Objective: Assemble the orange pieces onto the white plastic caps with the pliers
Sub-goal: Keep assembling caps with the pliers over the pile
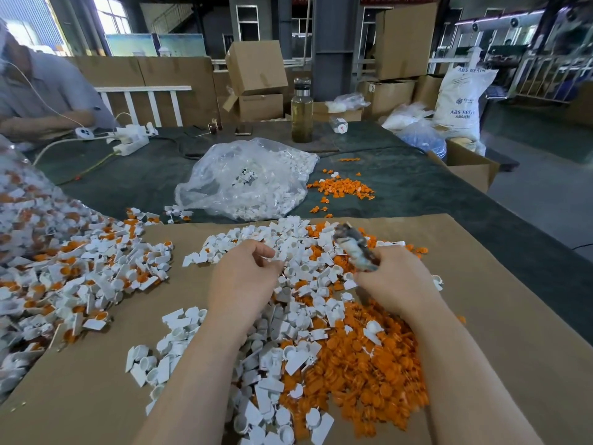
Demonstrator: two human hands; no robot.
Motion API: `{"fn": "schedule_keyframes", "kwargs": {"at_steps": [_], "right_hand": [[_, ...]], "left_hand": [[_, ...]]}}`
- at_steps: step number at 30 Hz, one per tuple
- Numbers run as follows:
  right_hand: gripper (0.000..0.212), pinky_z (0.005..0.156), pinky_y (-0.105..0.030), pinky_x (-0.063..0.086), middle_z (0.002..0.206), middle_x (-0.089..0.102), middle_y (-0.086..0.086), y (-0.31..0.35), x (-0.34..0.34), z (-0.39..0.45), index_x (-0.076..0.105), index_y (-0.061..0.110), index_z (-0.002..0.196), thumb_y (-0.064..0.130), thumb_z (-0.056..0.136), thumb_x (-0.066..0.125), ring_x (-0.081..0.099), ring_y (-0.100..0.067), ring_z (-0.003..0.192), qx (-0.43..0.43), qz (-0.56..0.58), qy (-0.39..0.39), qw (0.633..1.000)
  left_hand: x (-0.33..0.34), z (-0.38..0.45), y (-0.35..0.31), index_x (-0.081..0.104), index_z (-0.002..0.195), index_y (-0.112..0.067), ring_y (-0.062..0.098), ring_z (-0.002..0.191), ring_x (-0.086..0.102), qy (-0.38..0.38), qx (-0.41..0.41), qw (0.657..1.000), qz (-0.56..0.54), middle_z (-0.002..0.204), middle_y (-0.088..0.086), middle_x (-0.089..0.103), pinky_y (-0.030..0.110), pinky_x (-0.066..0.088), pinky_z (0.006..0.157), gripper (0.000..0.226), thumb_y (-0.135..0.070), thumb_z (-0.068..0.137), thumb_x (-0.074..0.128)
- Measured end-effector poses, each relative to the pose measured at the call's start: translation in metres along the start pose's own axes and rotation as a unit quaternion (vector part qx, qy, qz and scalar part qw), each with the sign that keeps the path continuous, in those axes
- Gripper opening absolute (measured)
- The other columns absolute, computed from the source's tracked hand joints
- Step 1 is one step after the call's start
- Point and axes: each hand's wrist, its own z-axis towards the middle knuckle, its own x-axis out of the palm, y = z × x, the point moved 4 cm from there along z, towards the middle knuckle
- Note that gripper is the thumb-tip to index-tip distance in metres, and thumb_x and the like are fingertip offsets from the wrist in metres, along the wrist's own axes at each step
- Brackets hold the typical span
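Right hand (393, 281) clenched round the pliers (354, 247), tool blurred, head tilted up and to the left above the heap. Left hand (244, 274) hovering over the white plastic caps (298, 252), fingers curled with thumb and forefinger close together; whether a cap is pinched between them cannot be told. Caps spread across the middle of a brown cardboard sheet (481, 303), under and between both hands. Loose orange pieces (362, 370) heaped just right of the caps, beneath the right forearm, the two piles mingling at their edge. Off to the left, a separate pile of assembled caps (73, 277), white with orange inserts showing, spilling off the cardboard. Beyond the sheet, on dark green cloth, a clear plastic bag (247, 178) of more white parts, with a small scatter of orange pieces just to its right. Further back, a glass bottle (301, 114) standing upright, and a white power strip (131, 139) near another person's sleeve at far left.
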Motion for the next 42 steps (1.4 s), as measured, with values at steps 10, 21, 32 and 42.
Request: {"fn": "schedule_keyframes", "kwargs": {"at_steps": [10,21,32,42], "right_hand": [[0.013,0.048,-0.024,0.038,0.077,0.059,0.004,0.019,0.021,-0.003,0.054,0.024,0.083,0.035,0.085,0.061,0.056,-0.013,0.067,-0.023,-0.072,0.001,0.997],[0.024,0.044,-0.023,0.028,0.071,0.049,0.008,0.026,0.032,-0.002,0.043,0.027,0.073,0.031,0.084,0.064,0.044,-0.008,0.057,-0.014,-0.09,-0.041,0.995],[0.02,0.044,-0.023,0.026,0.071,0.049,0.01,0.034,0.036,-0.003,0.045,0.027,0.076,0.032,0.084,0.063,0.042,-0.006,0.058,-0.051,-0.097,-0.04,0.993],[0.014,0.05,-0.025,0.037,0.078,0.054,0.008,0.037,0.038,-0.002,0.054,0.025,0.09,0.035,0.084,0.062,0.054,-0.015,0.071,-0.068,-0.064,-0.018,0.995]], "left_hand": [[0.019,-0.002,-0.001,0.065,0.093,-0.033,-0.002,0.078,0.053,0.137,0.017,0.984,0.109,0.087,-0.02,0.057,0.017,0.039,0.06,0.013,-0.035,0.084,0.074],[0.028,-0.008,-0.01,0.07,0.103,-0.038,0.01,0.084,0.054,0.122,0.103,0.974,0.159,0.094,-0.01,0.054,0.02,0.037,0.06,0.024,-0.033,0.081,0.076],[0.022,-0.005,-0.011,0.074,0.11,-0.025,0.011,0.087,0.061,0.07,0.097,0.982,0.144,0.11,-0.003,0.07,0.023,0.047,0.068,0.023,-0.024,0.095,0.057],[0.014,-0.005,-0.007,0.055,0.103,-0.033,0.009,0.065,0.062,0.019,0.019,0.999,-0.028,0.088,-0.008,0.064,0.025,0.043,0.054,0.009,-0.028,0.096,0.06]]}}
